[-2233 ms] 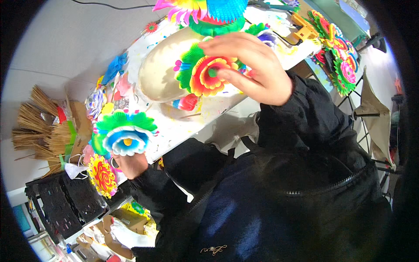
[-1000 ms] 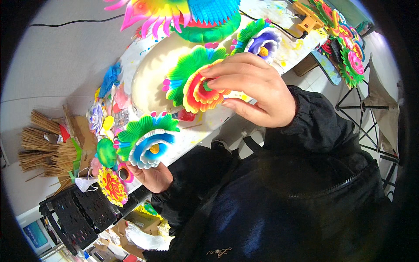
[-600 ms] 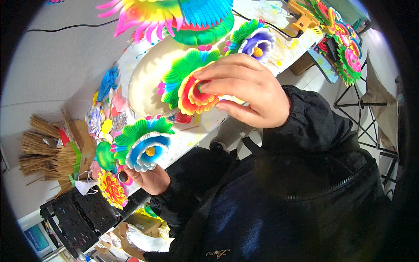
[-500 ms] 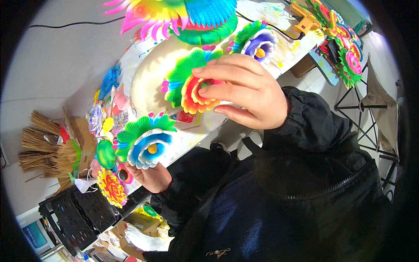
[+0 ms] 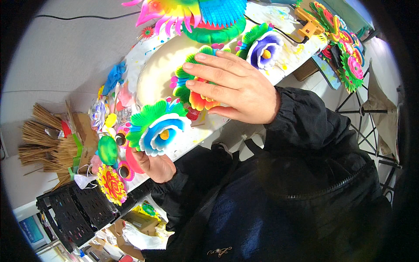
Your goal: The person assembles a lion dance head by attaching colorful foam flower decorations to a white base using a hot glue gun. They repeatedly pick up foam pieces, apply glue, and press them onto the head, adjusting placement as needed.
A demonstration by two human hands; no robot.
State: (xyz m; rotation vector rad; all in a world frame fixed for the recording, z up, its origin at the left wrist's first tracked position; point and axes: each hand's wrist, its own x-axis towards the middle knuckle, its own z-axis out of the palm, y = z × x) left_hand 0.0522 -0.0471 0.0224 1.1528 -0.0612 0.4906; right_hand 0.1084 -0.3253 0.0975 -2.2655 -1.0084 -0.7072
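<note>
Through the head camera I have the left hand grasping the blue-and-white flower ornament from its lower edge, most of the fingers out of my sight behind the petals; the ornament tilts its yellow centre toward me, its green leaf fan rising at the back. My view of the right hand shows it spread flat, fingers nearly straight, over the red-and-yellow flower ornament, which sits in front of the cream oval piece; I cannot tell how firmly the palm touches it. Just beyond that hand I see the purple-and-white flower ornament on the paint-spotted table. At the table's far edge stands a pink, yellow and blue figure, cut off by the top of my view. Left of the left hand I make out a green oval dome and a yellow disc with a red swirl; farther left, bundles of thin sticks lie beside cardboard, above a black crate.
</note>
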